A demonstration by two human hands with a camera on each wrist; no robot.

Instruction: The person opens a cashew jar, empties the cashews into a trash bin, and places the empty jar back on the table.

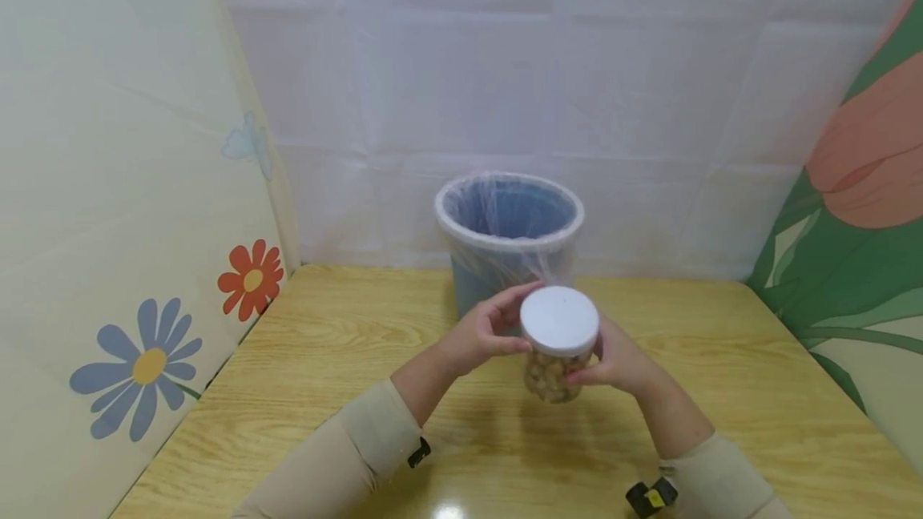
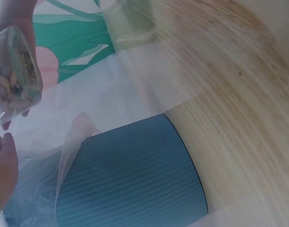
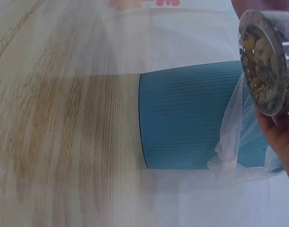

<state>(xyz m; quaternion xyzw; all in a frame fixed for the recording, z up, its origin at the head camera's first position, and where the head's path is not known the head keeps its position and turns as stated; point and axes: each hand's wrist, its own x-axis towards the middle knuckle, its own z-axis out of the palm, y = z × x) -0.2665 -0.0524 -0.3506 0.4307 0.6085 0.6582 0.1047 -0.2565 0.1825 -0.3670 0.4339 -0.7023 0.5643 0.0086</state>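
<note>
Above the table, a clear round jar [image 1: 554, 375] with a white lid [image 1: 559, 319] is held up between both hands. Pale brown pieces that look like nuts fill it, seen through its base in the right wrist view. The left hand [image 1: 481, 335] curves around the jar's left side at lid height, thumb at the rim and fingers partly hidden behind. On the other side, the right hand [image 1: 622, 357] grips the jar's body, its thumb across the front. In the left wrist view the jar [image 2: 14, 71] shows only partly, with the lid out of frame.
Right behind the hands a blue bin [image 1: 469, 279] with a white rim stands on the wooden table [image 1: 346, 351]. A clear plastic liner [image 3: 232, 137] hangs over its rim. White sheeting [image 1: 447, 86] forms the back; flower-printed panels [image 1: 144, 183] flank both sides.
</note>
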